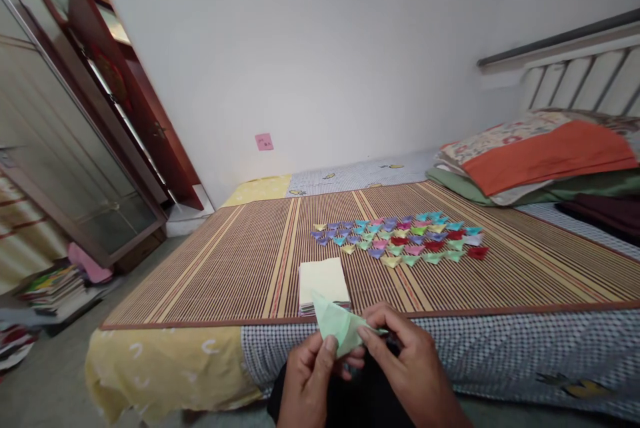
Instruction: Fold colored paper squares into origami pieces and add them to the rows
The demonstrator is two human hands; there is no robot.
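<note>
Both hands hold a light green sheet of paper (pixel 336 323), partly folded, in front of the bed's near edge. My left hand (pixel 309 378) pinches its lower left side with thumb and fingers. My right hand (pixel 407 355) pinches its right corner. Just beyond them a stack of square paper sheets (pixel 323 281) with a pale yellow top lies on the striped bamboo mat (pixel 225 268). Farther back on the mat several small folded paper pieces (pixel 400 236) in many colours lie in rows.
The mat covers a bed with a yellow sheet (pixel 160 361) and a checked sheet (pixel 500 348). Pillows and folded blankets (pixel 535 158) pile at the right by the headboard. A glass-doored cabinet (pixel 65 148) and stacked books (pixel 53 288) stand on the floor at left.
</note>
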